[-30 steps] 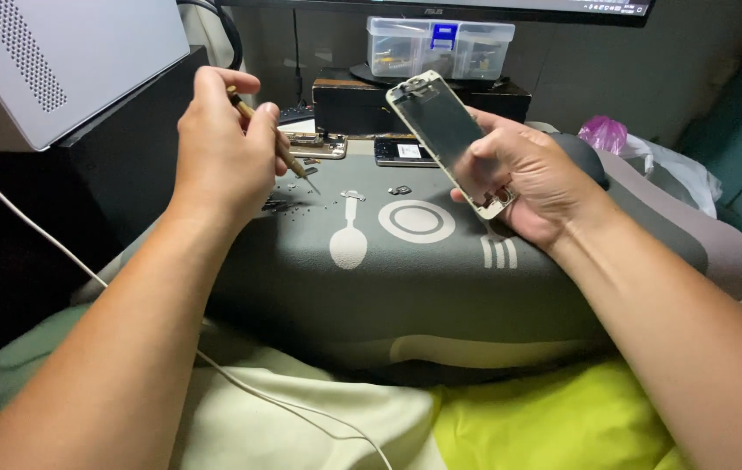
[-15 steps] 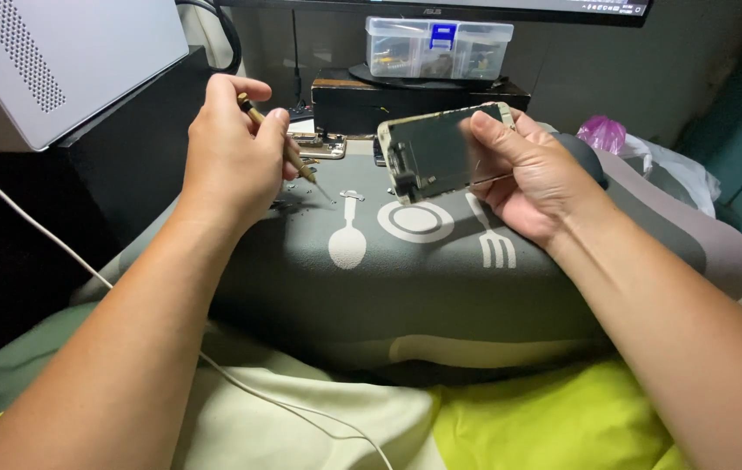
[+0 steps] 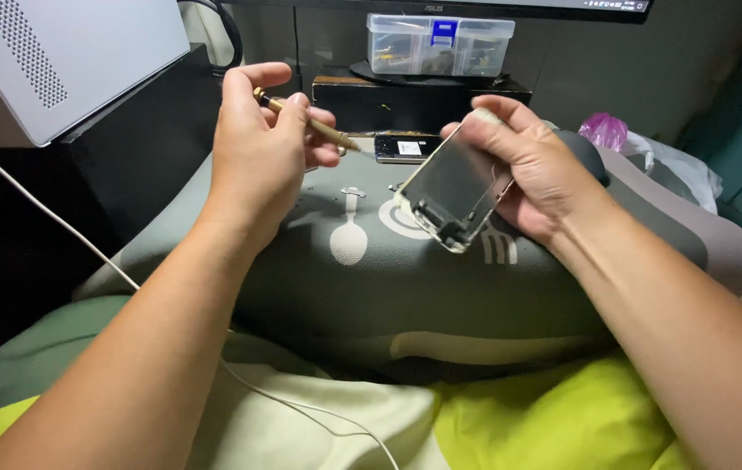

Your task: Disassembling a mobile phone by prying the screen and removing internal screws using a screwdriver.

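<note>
Two bare hands work above a grey padded cushion (image 3: 441, 296) printed with a white spoon, plate and fork design, which serves as the work surface. The left hand (image 3: 258, 152) is clenched around a slim brass-coloured precision screwdriver (image 3: 306, 122), held pen-fashion with the tip pointing right and slightly down, clear of the cushion. The right hand (image 3: 532, 174) grips a detached smartphone screen panel with a pale frame (image 3: 454, 191), fingers (image 3: 493, 117) clamped over its upper edge and the thumb behind; the panel is tilted, its lower corner just above the printed plate ring, not resting on it.

Beyond the cushion lies a small dark phone body with a white label (image 3: 406, 148), close to the screwdriver tip but apart from it. Farther back stand a clear plastic compartment box with a blue latch (image 3: 439, 43) and a dark flat box (image 3: 423, 91) beneath a monitor edge. A silver perforated computer case (image 3: 49, 61) stands at left, a white cable (image 3: 40, 209) runs across the lap, and a pink plastic bag (image 3: 606, 130) sits at right.

Judgement: the step in hand appears to be inspection or positioning of the panel, with the driver held ready. Any next contact calls for steadying the panel and bringing the tip precisely to a fastener; small screws cannot be made out.
</note>
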